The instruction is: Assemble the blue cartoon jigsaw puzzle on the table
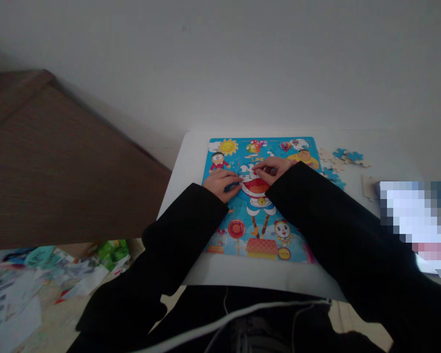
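Observation:
A mostly assembled jigsaw puzzle (238, 215) in a blue tray lies flat on a white table, showing a cartoon figure with a wide red mouth. My left hand (220, 185) rests on its left-middle part, thumb and fingertips brought together beside the mouth. From the right, my right hand (275, 169) reaches over the figure's face, with thumb and index finger pinched just above the mouth. Whether a piece sits between the fingertips of either hand is too small to tell. Whitish irregular shapes show on the face between the two hands.
Loose puzzle pieces (347, 157), blue and plain wood-coloured, are scattered right of the tray. Farther right is a bright, pixelated screen-like device (407, 211). A brown wooden panel (77, 166) stands at left, with litter (73, 267) below it. A pale cable (242, 314) crosses my lap.

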Motion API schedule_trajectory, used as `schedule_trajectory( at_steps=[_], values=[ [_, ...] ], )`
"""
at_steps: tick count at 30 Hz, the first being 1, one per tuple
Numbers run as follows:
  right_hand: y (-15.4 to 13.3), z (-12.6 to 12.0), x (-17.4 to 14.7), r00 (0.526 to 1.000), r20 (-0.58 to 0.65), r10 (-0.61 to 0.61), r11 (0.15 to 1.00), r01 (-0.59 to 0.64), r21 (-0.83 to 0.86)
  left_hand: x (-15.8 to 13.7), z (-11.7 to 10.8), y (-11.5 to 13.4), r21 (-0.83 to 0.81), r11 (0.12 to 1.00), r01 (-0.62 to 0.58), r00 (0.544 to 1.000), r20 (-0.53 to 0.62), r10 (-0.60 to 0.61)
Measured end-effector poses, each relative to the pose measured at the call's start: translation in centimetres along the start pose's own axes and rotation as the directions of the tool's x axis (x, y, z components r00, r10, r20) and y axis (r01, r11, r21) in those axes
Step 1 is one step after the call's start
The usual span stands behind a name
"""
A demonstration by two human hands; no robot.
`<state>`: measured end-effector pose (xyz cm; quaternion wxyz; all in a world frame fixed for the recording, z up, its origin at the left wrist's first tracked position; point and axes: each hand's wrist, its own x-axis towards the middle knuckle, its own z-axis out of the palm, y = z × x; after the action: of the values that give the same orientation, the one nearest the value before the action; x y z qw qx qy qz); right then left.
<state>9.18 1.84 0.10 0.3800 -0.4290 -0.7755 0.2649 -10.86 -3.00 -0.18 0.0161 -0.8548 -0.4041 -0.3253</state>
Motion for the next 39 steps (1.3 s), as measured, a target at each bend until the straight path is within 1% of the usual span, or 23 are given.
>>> schedule_trajectory(
  at_steps=[2, 5, 7, 11, 16, 18, 24, 29, 33, 36, 39],
  values=[
    [0.51, 0.14, 0.07, 0.995, 0.049, -0.082, 0.997, 0.082, -0.010, 0.00, 0.04, 0.00, 0.006, 1.000, -0.008, 1.000, -0.006, 0.008],
    [0.98, 0.15, 0.15, 0.970, 0.109, -0.219, 0.973, 0.225, -0.044, -0.01, 0.04, -0.05, 0.008, 1.000, -0.007, 1.000, -0.004, 0.007],
    [0.98, 0.04, 0.15, 0.957, 0.125, -0.263, 0.960, 0.272, -0.064, -0.02, 0.02, -0.08, 0.002, 1.000, -0.005, 1.000, 0.005, 0.005],
    [0.68, -0.15, 0.11, 0.948, 0.149, -0.280, 0.950, 0.296, -0.097, -0.05, -0.03, -0.15, 0.009, 1.000, 0.000, 1.000, 0.020, 0.000],
    [0.56, -0.20, 0.18, 0.949, 0.188, -0.252, 0.948, 0.281, -0.150, -0.07, 0.02, -0.18, 0.011, 1.000, -0.010, 1.000, -0.003, 0.010],
    [0.63, -0.22, 0.22, 0.942, 0.205, -0.265, 0.943, 0.298, -0.150, -0.04, 0.06, -0.14, 0.010, 1.000, -0.018, 1.000, -0.009, 0.018],
    [0.97, -0.13, 0.22, 0.946, 0.184, -0.266, 0.940, 0.297, -0.170, 0.10, 0.15, -0.06, 0.000, 0.999, -0.045, 0.999, -0.011, 0.045],
    [0.98, -0.06, 0.33, 0.931, 0.187, -0.313, 0.923, 0.345, -0.172, 0.04, 0.21, -0.12, 0.013, 0.999, -0.042, 0.999, -0.011, 0.042],
    [0.85, -0.12, 0.32, 0.919, 0.216, -0.331, 0.910, 0.371, -0.184, 0.01, 0.22, -0.08, -0.001, 0.999, -0.047, 0.999, 0.003, 0.047],
    [0.81, -0.19, 0.27, 0.921, 0.231, -0.315, 0.912, 0.361, -0.194, 0.08, 0.17, -0.01, 0.016, 0.998, -0.064, 0.998, -0.009, 0.065],
    [0.89, -0.16, 0.26, 0.917, 0.210, -0.340, 0.903, 0.381, -0.201, 0.18, 0.17, 0.08, 0.036, 0.995, -0.097, 0.995, -0.021, 0.098]
  ],
)
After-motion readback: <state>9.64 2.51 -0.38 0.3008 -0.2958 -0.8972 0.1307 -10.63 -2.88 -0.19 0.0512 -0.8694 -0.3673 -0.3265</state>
